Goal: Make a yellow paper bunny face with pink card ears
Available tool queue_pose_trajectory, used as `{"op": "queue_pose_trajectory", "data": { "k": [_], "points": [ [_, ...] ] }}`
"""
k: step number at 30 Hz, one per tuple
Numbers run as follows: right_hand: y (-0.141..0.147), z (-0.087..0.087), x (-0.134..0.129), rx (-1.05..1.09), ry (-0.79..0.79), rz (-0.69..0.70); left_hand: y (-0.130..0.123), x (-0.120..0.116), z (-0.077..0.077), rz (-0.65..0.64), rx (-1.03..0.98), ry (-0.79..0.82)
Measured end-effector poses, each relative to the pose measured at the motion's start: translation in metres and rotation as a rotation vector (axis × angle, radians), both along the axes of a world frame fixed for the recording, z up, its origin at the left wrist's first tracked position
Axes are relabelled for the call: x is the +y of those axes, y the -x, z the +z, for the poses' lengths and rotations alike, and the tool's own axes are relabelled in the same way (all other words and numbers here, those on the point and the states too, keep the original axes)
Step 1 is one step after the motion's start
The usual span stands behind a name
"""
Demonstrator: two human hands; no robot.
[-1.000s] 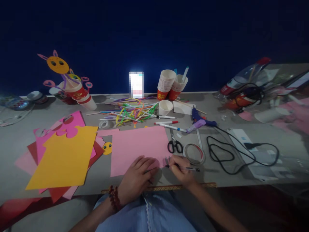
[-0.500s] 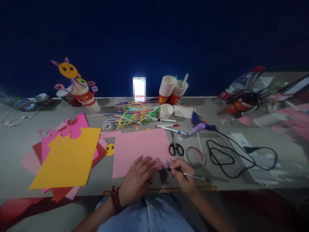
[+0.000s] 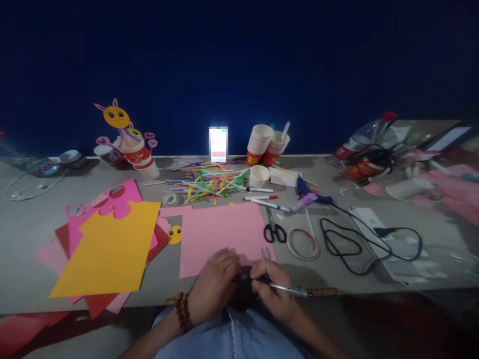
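My right hand is closed around a slim pen, its clear barrel slanting down to the right. The pen's dark front end points at my left hand. My left fingers are curled and seem to pinch that dark end; the fingertips are partly hidden. Both hands are at the near edge of a pink paper sheet, the left one overlapping it. Two small greyish pointed pieces lie at the sheet's right side, just above my right hand. Black-handled scissors rest beside the sheet.
Left are stacked coloured papers and a decorated cup. Behind the sheet lie pipe cleaners, a paper cup and markers. To the right are a tape roll, a glue gun and its looped cord.
My hands have come together and down toward the table edge with the pen. My left fingers, spread over the sheet before, are now curled at the pen's dark end. The view has shifted slightly.
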State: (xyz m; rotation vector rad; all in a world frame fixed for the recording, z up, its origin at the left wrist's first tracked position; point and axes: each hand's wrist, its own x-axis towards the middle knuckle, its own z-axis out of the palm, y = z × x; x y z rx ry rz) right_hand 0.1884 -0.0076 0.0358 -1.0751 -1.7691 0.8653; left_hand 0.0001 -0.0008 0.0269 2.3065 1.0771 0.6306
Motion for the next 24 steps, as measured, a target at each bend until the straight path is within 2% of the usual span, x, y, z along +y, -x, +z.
{"op": "queue_pose_trajectory", "data": {
  "k": [5, 10, 13, 16, 18, 20, 22, 24],
  "points": [
    [0.009, 0.009, -0.002, -0.077, -0.038, 0.037, -0.002, -0.001, 0.003, 0.012, 0.107, 0.017],
    [0.018, 0.018, 0.000, -0.161, 0.068, 0.090, -0.002, -0.008, -0.004, 0.026, 0.209, 0.152],
    [0.016, 0.024, 0.004, -0.263, 0.035, 0.099, 0.006, -0.011, -0.001, -0.002, 0.115, 0.195],
    [0.017, 0.021, 0.004, -0.253, 0.014, 0.049, 0.018, -0.012, 0.006, 0.007, -0.064, 0.133],
    [0.025, 0.013, 0.002, -0.156, 0.109, -0.037, 0.024, -0.013, 0.009, 0.056, -0.201, 0.053],
    [0.037, 0.002, -0.001, -0.044, 0.217, -0.151, 0.025, -0.013, 0.010, 0.171, -0.315, 0.012],
    [0.050, -0.008, -0.001, 0.025, 0.280, -0.199, 0.023, -0.012, 0.009, 0.304, -0.389, 0.055],
    [0.059, -0.013, 0.000, 0.056, 0.273, -0.211, 0.017, -0.011, 0.010, 0.390, -0.417, 0.130]
  ]
}}
